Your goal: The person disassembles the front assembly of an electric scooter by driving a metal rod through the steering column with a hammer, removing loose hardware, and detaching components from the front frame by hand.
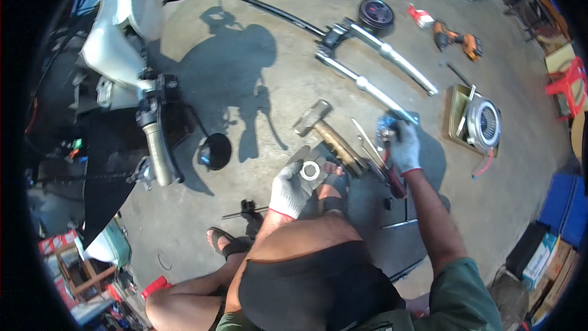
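Observation:
My left hand (288, 191), in a white knit glove, grips a round silver metal ring (310, 170) above my knee. My right hand (406, 147), gloved the same way, is down at the floor with its fingers closed beside a small blue-and-clear plastic bag (384, 126); what they hold is hidden. Just beyond it ends one tube of a motorcycle front fork (380, 95). Between my hands lie a hammer (334, 138) with a wooden handle and several long hand tools, among them a red-handled screwdriver (395, 184).
At left stands a motorcycle with a white tank (110, 49) and handlebar grip (158, 153). A black round tin (375, 15), an orange cordless drill (458, 40) and a tray (456, 107) with a finned round part (484, 124) lie right. A red stool (566, 86) stands farther right.

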The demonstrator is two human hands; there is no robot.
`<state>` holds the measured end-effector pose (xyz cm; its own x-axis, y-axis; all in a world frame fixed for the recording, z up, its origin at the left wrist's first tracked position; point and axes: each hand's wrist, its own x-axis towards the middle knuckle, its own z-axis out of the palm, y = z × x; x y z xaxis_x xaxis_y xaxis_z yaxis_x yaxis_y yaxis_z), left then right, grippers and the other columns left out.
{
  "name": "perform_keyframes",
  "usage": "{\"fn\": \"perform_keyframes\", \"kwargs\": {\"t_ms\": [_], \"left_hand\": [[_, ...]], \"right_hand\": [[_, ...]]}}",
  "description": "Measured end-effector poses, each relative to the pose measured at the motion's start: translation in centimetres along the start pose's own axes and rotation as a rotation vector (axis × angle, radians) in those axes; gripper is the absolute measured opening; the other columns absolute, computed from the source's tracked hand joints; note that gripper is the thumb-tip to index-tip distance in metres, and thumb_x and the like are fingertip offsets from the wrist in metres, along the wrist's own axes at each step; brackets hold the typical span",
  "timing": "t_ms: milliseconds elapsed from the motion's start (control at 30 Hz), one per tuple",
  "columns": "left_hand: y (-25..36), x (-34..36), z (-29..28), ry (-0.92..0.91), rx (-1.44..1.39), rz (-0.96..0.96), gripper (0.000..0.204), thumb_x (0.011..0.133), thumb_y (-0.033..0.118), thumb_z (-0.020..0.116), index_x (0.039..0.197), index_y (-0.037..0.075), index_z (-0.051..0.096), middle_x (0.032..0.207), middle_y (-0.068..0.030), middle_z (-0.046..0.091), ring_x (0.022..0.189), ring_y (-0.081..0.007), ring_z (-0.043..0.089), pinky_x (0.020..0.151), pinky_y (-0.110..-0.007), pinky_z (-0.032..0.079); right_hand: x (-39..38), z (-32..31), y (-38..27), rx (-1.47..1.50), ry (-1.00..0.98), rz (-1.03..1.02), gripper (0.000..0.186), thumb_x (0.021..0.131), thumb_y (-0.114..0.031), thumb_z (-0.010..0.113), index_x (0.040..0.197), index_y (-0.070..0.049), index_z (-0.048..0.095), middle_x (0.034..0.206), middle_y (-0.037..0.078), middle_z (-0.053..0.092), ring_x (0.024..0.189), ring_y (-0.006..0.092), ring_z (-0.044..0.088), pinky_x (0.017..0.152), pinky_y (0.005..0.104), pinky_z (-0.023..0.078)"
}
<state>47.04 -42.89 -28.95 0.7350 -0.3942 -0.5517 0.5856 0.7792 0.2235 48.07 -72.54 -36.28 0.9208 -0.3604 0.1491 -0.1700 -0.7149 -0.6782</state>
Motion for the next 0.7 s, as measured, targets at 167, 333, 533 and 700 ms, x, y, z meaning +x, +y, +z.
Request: {"fn": "perform_keyframes", "kwargs": {"t_ms": [167,333,533,700], "left_hand": [[2.5,-1.0,0.8,-0.065,-0.054,0.101,0.047,0.096,0.015,0.044,0.141,0.001,0.044,0.140,-0.0210,0.051,0.126,-0.0382,0.052,0.100,-0.053,0.048],[5.6,-5.2,4.5,-0.018,0.233,0.231,0.052,0.094,0.001,0.045,0.145,-0.002,0.036,0.145,-0.0217,0.046,0.131,-0.0363,0.049,0.105,-0.046,0.046],[9.5,-10.6,9.9,-0.137,0.617,0.390,0.057,0.095,0.021,0.062,0.143,-0.001,0.039,0.135,-0.0183,0.056,0.121,-0.0307,0.058,0.098,-0.040,0.050],[14.5,-16.5,13.7,-0.128,1.050,0.768,0.041,0.100,0.009,0.049,0.140,-0.001,0.044,0.130,-0.0141,0.059,0.120,-0.0201,0.058,0.097,-0.033,0.050]], "right_hand": [[1.1,0.1,4.7,-0.240,-0.087,-0.093,0.032,0.080,-0.008,0.067,0.111,-0.004,0.063,0.108,0.022,0.062,0.096,0.0406,0.062,0.084,0.0468,0.051],[-0.6,1.7,2.3,-0.185,0.050,-0.145,0.030,0.083,-0.011,0.068,0.111,-0.005,0.060,0.105,0.021,0.062,0.091,0.0397,0.064,0.078,0.0451,0.053],[2.0,-0.6,-13.5,0.378,-0.131,-0.183,0.011,0.090,-0.005,0.061,0.101,-0.003,0.063,0.096,0.010,0.064,0.080,0.0198,0.063,0.074,0.0368,0.052],[2.8,-8.3,-33.3,0.645,-0.782,-0.246,0.022,0.093,-0.016,0.054,0.105,0.000,0.064,0.082,0.006,0.063,0.070,0.0124,0.060,0.064,0.0289,0.050]]}}
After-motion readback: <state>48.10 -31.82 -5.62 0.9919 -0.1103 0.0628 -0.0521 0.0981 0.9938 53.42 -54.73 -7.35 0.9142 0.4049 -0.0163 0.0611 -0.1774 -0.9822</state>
